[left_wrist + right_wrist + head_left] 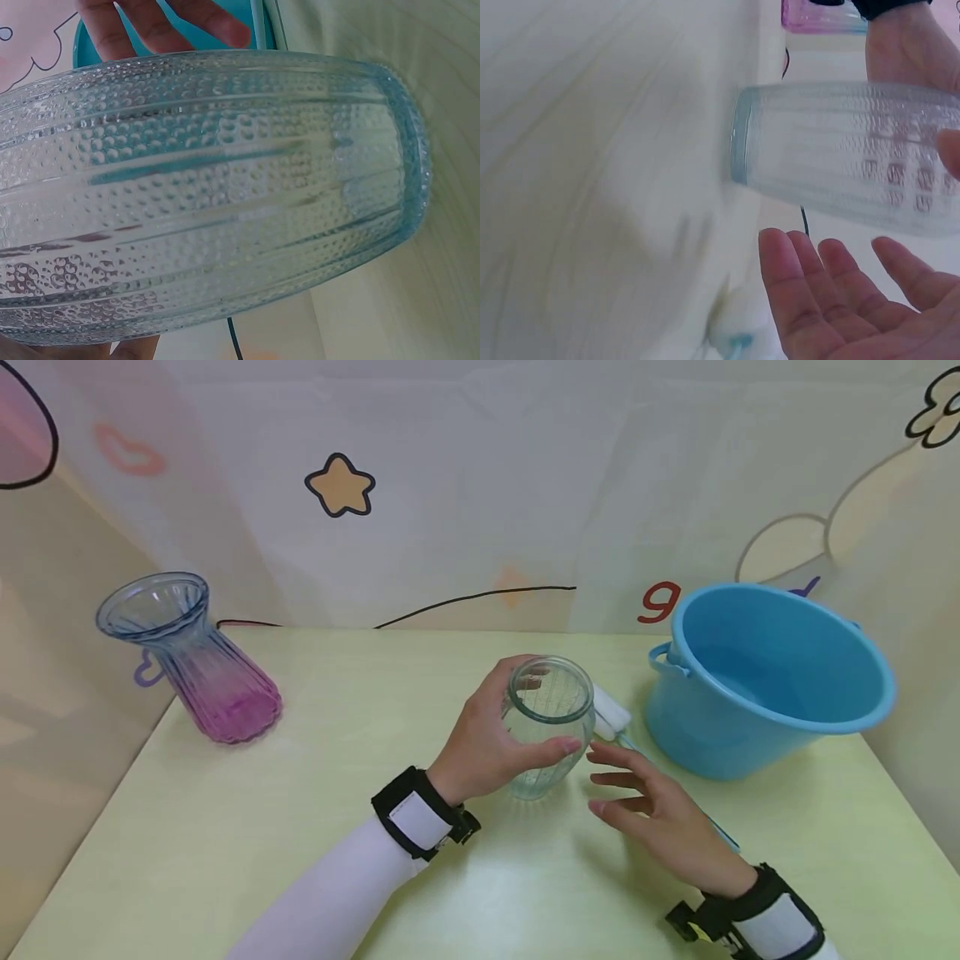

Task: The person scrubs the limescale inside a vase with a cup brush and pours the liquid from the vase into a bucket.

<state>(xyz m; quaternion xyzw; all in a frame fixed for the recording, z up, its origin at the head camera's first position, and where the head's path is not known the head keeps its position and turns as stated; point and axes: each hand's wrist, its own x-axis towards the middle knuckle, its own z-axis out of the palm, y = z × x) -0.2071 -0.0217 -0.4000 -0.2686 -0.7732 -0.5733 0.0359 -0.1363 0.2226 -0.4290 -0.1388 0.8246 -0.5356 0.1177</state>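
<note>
A clear glass vase (553,728) with a round rim and a dimpled, ribbed wall stands near the middle of the table, mouth up. My left hand (483,735) grips it round its upper part, thumb across the near side and fingers behind. In the left wrist view the vase wall (225,187) fills most of the picture. Just to the right, my right hand (663,818) is held with fingers spread and relaxed, holding nothing. Its fingertips (780,251) are beside the vase in the right wrist view, a small gap between. The vase's base (739,135) is close over the tabletop.
Behind the right hand lies a brush (611,714) with a white, sponge-like head and thin blue handle. A blue bucket (705,718) stands at the right. A ribbed blue-and-pink glass vase (217,677) stands at the left. A printed cloth (450,485) hangs behind the table (300,827).
</note>
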